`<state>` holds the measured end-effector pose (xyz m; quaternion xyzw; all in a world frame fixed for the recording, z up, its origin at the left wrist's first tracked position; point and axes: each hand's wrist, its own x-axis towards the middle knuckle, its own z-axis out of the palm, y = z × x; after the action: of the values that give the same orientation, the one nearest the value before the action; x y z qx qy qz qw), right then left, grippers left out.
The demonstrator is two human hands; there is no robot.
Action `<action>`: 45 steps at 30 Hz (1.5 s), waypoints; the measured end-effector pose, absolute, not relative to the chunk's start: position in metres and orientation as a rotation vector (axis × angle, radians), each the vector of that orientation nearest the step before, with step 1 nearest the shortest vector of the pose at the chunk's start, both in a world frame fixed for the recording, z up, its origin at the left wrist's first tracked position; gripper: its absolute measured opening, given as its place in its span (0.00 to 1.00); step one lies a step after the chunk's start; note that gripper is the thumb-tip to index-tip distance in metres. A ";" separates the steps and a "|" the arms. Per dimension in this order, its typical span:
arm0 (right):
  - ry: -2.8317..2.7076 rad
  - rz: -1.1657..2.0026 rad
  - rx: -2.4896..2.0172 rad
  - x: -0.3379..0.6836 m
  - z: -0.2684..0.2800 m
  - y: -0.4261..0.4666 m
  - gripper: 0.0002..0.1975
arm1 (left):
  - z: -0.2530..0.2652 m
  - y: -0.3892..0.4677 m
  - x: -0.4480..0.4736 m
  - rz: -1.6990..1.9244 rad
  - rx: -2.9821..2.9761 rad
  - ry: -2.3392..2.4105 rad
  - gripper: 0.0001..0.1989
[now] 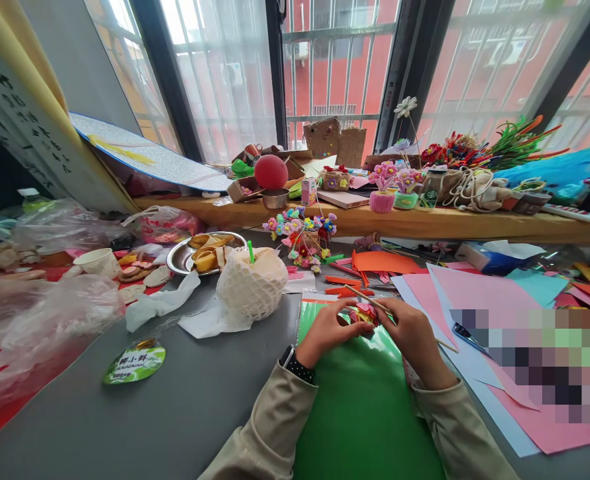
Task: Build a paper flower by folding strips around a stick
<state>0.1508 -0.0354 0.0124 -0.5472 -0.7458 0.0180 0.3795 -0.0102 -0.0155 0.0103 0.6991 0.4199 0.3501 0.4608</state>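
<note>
1. Together at the middle of the table, the left hand [327, 331] and right hand [412, 333] pinch a small paper flower [363, 313] between their fingertips; both are closed on it from either side.
2. The flower is red and pink with some yellow, and it sits just above the near edge of a green sheet [365, 407] that lies under both wrists.
3. A thin wooden stick [375, 303] runs on a slant from the flower's upper left, past the right hand, to its tip over the pale paper at lower right. Whether the right fingers grip it cannot be told.
4. The left wrist wears a dark watch [295, 363]; both sleeves are beige.
5. Just left of the hands stands a coconut [252, 283] in white foam netting, with a green straw [250, 251] in its top.
6. Behind the coconut, a metal plate [179, 257] holds yellowish scraps.
7. Beyond the hands stands a bunch of small coloured flowers [302, 233], with orange paper [382, 261] beside it.
8. Pink sheets [475, 293] spread to the right of the hands.
9. A round green label [135, 363] lies on the grey table [199, 400] at the left.
10. A red ball [271, 171] rests on the wooden sill [425, 221] by the window.
</note>
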 end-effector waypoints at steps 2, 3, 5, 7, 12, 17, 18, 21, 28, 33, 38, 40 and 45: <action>-1.846 0.123 -1.375 0.150 0.016 -0.037 0.11 | 0.010 -0.015 -0.010 0.877 1.736 1.039 0.28; -1.805 0.181 -1.376 0.149 0.018 -0.038 0.11 | 0.010 -0.015 -0.010 0.892 1.717 1.027 0.27; -1.731 0.328 -1.382 0.149 0.021 -0.040 0.13 | 0.010 -0.014 -0.010 0.924 1.636 0.981 0.24; -1.686 0.464 -1.354 0.149 0.024 -0.042 0.15 | 0.010 -0.013 -0.009 0.949 1.545 0.943 0.22; -1.732 0.482 -1.266 0.151 0.026 -0.042 0.16 | 0.012 -0.012 -0.009 0.949 1.416 0.921 0.22; -1.837 0.408 -1.254 0.150 0.026 -0.042 0.20 | 0.014 -0.013 -0.011 0.969 1.382 0.925 0.22; -1.855 0.395 -1.262 0.150 0.026 -0.043 0.20 | 0.014 -0.013 -0.011 0.970 1.384 0.920 0.21; -1.907 0.361 -1.279 0.150 0.026 -0.044 0.21 | 0.013 -0.013 -0.011 0.972 1.364 0.924 0.22; -1.808 0.365 -1.293 0.146 0.024 -0.045 0.20 | 0.012 -0.005 -0.012 1.166 1.222 0.979 0.24; -1.806 0.370 -1.237 0.143 0.023 -0.043 0.20 | 0.011 -0.003 -0.013 1.190 1.234 0.947 0.23; -1.755 0.389 -1.252 0.141 0.024 -0.043 0.14 | 0.012 -0.004 -0.014 1.112 1.335 0.943 0.24; -1.737 0.398 -1.260 0.140 0.024 -0.043 0.13 | 0.013 -0.006 -0.014 1.085 1.414 0.938 0.24; -1.738 0.403 -1.271 0.139 0.023 -0.042 0.13 | 0.017 -0.011 -0.015 1.059 1.563 1.003 0.21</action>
<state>0.1394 -0.0416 0.0232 -0.5157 -0.7055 0.1635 0.4578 -0.0147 -0.0108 0.0171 0.6411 0.4112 0.4342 0.4811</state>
